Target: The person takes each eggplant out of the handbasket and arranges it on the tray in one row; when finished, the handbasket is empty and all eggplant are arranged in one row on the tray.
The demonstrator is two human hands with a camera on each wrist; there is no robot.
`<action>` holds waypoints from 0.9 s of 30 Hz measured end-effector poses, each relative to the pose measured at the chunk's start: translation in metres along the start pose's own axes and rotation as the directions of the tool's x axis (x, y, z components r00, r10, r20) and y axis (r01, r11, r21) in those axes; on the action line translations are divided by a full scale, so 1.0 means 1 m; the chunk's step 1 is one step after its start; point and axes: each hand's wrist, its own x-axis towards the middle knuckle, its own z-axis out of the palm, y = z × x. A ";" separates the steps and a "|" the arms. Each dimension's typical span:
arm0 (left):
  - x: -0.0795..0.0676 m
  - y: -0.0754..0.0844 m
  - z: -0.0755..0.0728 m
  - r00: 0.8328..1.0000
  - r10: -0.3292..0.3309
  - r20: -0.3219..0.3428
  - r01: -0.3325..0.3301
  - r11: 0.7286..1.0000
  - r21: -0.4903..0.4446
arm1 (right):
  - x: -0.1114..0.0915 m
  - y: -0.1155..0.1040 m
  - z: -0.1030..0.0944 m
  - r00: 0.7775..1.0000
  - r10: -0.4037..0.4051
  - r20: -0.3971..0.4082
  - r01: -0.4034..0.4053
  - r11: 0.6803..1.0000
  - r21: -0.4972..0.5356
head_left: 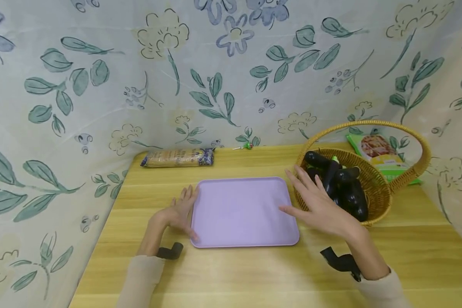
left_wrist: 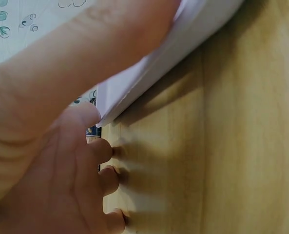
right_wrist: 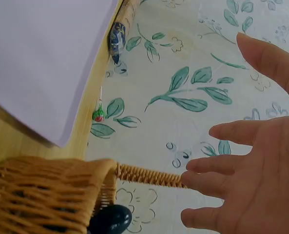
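Observation:
A shallow lilac tray [head_left: 244, 214] lies on the wooden table. At its left edge is my left hand [head_left: 176, 214], fingers spread, with the thumb by the near left corner. In the left wrist view, the index fingertip [left_wrist: 91, 114] is right at the tray's rim [left_wrist: 134, 87], and the other fingertips are at the table. My right hand [head_left: 323, 209], fingers extended and holding nothing, hovers between the tray's right edge and the wicker basket [head_left: 383, 205]. Dark eggplants [head_left: 352, 194] fill part of that basket, partly hidden behind this hand.
A long packet [head_left: 177, 157] with blue ends lies at the table's back left. Near the back edge sits a small green-and-red item [head_left: 248, 145]. Behind the basket, whose tall handle [head_left: 369, 123] arches up, is a green packet [head_left: 377, 147]. Floral cloth [head_left: 235, 85] hangs behind.

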 end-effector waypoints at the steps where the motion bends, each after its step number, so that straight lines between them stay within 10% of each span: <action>1: 0.001 0.000 0.001 1.000 0.000 -0.001 0.000 1.000 0.001 | -0.002 0.003 -0.004 1.000 0.002 -0.001 -0.002 1.000 0.012; 27: -0.009 0.003 -0.002 0.998 0.051 -0.025 -0.052 0.997 -0.059 | -0.032 0.124 -0.092 0.993 0.114 -0.041 -0.102 0.969 0.226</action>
